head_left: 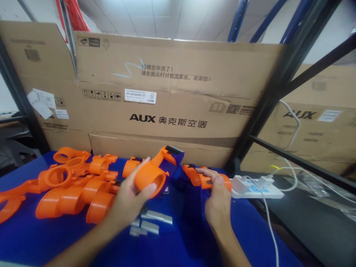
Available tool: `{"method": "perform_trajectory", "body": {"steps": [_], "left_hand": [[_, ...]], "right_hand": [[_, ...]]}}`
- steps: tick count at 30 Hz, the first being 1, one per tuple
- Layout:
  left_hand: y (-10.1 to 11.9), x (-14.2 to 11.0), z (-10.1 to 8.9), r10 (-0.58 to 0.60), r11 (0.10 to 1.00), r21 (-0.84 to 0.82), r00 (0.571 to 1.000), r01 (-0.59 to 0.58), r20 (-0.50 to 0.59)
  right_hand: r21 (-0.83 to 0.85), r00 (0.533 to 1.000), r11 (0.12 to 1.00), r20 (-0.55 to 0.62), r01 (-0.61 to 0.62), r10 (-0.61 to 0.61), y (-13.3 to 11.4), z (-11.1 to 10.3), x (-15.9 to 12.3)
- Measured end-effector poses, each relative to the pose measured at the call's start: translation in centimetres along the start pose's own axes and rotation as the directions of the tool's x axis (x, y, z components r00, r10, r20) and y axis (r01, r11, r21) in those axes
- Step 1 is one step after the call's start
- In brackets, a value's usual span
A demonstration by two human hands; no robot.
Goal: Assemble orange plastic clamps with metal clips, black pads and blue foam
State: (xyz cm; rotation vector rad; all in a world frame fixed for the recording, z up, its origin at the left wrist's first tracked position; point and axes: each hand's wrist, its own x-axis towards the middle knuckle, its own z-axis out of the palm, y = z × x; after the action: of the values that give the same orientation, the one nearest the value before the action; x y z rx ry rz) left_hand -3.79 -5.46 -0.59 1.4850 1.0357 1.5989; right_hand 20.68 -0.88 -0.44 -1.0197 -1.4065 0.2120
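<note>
My left hand (126, 202) is closed around the ring of an orange tape dispenser (150, 176), raised above the blue-covered table. Its arm points up and right, ending in a black roller (174, 150) and a dark blue part. My right hand (218, 202) grips another orange tape dispenser (194, 175) near the table's back edge, thumb and fingers on its top. Part of that one is hidden by the fingers. Between my hands lie several flat grey metal pieces (150, 227). Left of my left hand, several orange dispenser bodies (73, 196) are heaped together.
A tall cardboard sheet (167, 104) stands behind the table (172, 252). At the right, a white power strip (257, 188) with plugs has a white cable (269, 226) running down over the edge. A black metal post (267, 89) slants beside it.
</note>
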Motion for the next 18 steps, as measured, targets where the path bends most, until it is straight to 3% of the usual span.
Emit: {"method": "perform_trajectory", "body": {"steps": [3, 5, 7, 10, 12, 15, 18], "left_hand": [[3.0, 1.1, -4.7, 0.02, 0.987, 0.162, 0.997, -0.008, -0.074], [4.2, 2.7, -8.5, 0.08, 0.929, 0.369, 0.983, -0.013, -0.166], [4.6, 4.6, -12.1, 0.15, 0.791, 0.612, 0.964, 0.015, -0.218], [4.0, 7.3, -15.6, 0.101, 0.462, 0.874, 0.969, 0.155, -0.225], [3.0, 8.6, -16.4, -0.002, 0.32, 0.924, 0.975, 0.211, -0.222], [1.4, 9.7, -15.9, -0.13, 0.175, 0.966, 0.977, 0.192, -0.17], [-0.3, 10.3, -14.7, -0.139, 0.133, 0.975, 0.977, 0.18, -0.162]], "right_hand": [[0.018, 1.0, 1.0, 0.002, 0.024, -0.024, -0.4, -0.3, 0.2], [0.032, 0.999, 0.998, 0.014, 0.05, -0.051, -0.7, -0.2, 0.1], [0.05, 0.998, 0.997, 0.032, 0.055, -0.057, -0.7, -0.1, 0.1], [0.067, 0.998, 0.997, 0.05, 0.041, -0.044, -0.5, 0.0, 0.0], [0.058, 0.998, 0.998, 0.048, 0.035, -0.038, -0.2, 0.0, 0.0], [0.033, 0.999, 0.999, 0.04, 0.025, -0.027, 0.1, -0.1, 0.2], [0.017, 0.998, 1.0, 0.065, 0.018, -0.019, 0.2, -0.2, 0.3]]}}
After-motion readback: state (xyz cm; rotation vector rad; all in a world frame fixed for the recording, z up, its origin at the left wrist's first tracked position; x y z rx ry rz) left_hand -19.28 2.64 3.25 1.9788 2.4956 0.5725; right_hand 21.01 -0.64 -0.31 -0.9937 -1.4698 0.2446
